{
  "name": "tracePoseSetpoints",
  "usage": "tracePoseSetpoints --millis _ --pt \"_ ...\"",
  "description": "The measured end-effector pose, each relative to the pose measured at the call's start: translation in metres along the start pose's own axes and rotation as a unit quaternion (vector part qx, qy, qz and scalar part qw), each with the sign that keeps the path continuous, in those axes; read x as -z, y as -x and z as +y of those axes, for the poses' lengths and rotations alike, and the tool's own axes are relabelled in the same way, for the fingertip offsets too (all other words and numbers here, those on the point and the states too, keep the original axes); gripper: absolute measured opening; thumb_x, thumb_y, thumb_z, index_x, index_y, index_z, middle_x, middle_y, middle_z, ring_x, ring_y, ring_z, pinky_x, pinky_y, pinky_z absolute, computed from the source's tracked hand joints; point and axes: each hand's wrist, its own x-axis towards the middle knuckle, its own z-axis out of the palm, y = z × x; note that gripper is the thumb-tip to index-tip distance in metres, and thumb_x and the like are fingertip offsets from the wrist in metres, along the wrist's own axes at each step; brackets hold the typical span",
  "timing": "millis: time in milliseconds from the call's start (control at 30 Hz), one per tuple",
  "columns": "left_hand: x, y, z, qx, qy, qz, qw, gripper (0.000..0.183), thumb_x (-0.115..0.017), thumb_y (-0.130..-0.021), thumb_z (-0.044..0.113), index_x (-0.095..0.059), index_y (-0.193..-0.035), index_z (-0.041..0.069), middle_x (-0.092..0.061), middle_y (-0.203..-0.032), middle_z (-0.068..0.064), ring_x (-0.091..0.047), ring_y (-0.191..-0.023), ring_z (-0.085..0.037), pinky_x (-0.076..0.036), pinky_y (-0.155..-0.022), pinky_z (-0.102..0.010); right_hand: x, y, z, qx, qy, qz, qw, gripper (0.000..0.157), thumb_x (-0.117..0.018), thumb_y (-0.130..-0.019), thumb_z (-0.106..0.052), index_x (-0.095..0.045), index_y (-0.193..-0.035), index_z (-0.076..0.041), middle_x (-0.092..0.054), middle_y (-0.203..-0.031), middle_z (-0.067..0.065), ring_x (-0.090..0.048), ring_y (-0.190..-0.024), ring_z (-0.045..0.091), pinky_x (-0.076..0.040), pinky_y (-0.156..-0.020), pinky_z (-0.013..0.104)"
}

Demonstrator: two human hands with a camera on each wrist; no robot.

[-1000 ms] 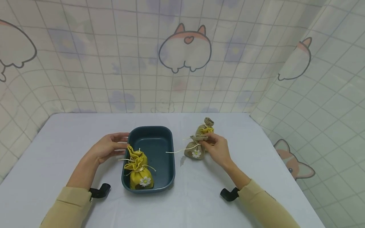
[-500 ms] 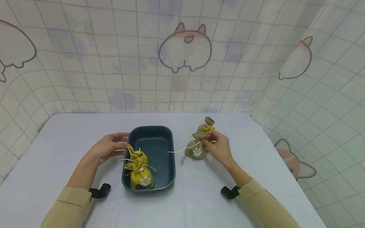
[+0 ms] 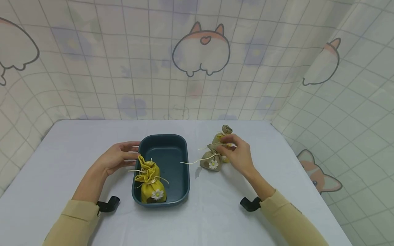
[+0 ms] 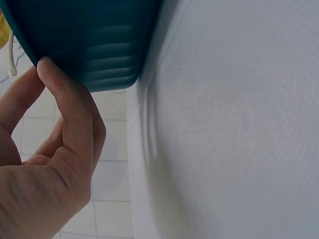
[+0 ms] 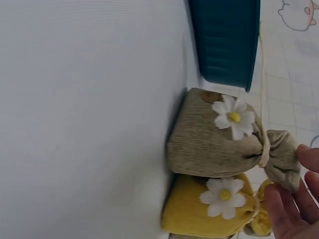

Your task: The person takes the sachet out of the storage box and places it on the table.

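A dark teal tray [image 3: 172, 171] stands on the table with two yellow drawstring pouches [image 3: 153, 191] along its left side; the front one bears a white daisy. My left hand [image 3: 117, 159] touches the tray's left wall with extended fingertips, seen also in the left wrist view. Right of the tray, a grey-brown drawstring pouch [image 5: 214, 134] with a daisy stands on the table. Around its gathered neck, my right hand [image 3: 238, 152] has its thumb and fingers spread, touching the cloth. A yellow pouch [image 5: 199, 209] is beside it, mostly hidden by the hand in the head view.
Another grey-brown pouch [image 3: 227, 130] shows behind, partly covered. A long pale cord [image 3: 197, 161] runs from the nearer pouch toward the tray's right rim. The white-covered table [image 3: 209, 212] ends at a curtain [image 3: 147, 85] with a grid and corgi print.
My right hand has shifted slightly up, its index finger reaching farther over the pouch's neck. The grey-brown pouch has moved barely to the right. The left hand and the tray keep their places.
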Motion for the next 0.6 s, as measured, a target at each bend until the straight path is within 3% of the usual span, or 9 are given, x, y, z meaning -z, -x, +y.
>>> tracePoseSetpoints --millis 133,333,600 --pt "0.0 -0.001 0.0 0.001 -0.001 0.002 1.0 0.069 -0.067 -0.099 0.008 -0.033 -0.158 -0.001 -0.036 -0.156 -0.029 -0.064 -0.111 -0.021 -0.058 -0.089 -0.032 -0.001 -0.007 0.004 0.034 -0.012 0.004 0.999 0.027 -0.08 -0.088 0.002 -0.067 -0.112 0.007 -0.07 -0.111 0.022 -0.066 -0.106 0.036 -0.057 -0.091 0.049" --pt "-0.001 0.0 0.001 -0.004 0.0 -0.003 1.0 0.071 -0.068 -0.099 0.009 -0.031 -0.158 -0.002 -0.034 -0.156 -0.03 -0.064 -0.11 -0.02 -0.058 -0.088 -0.032 -0.007 -0.015 -0.006 0.074 -0.017 -0.006 0.997 0.027 -0.081 -0.088 -0.001 -0.068 -0.111 0.002 -0.07 -0.111 0.013 -0.066 -0.108 0.035 -0.055 -0.097 0.046" --pt "0.0 0.0 0.001 0.001 0.0 0.001 1.0 0.068 -0.067 -0.099 0.007 -0.033 -0.158 -0.002 -0.035 -0.156 -0.029 -0.064 -0.111 -0.021 -0.058 -0.089 -0.032 -0.026 -0.016 -0.028 0.097 -0.041 -0.056 0.993 0.028 -0.082 -0.088 -0.007 -0.07 -0.114 -0.005 -0.071 -0.109 0.005 -0.069 -0.103 0.027 -0.059 -0.089 0.045"
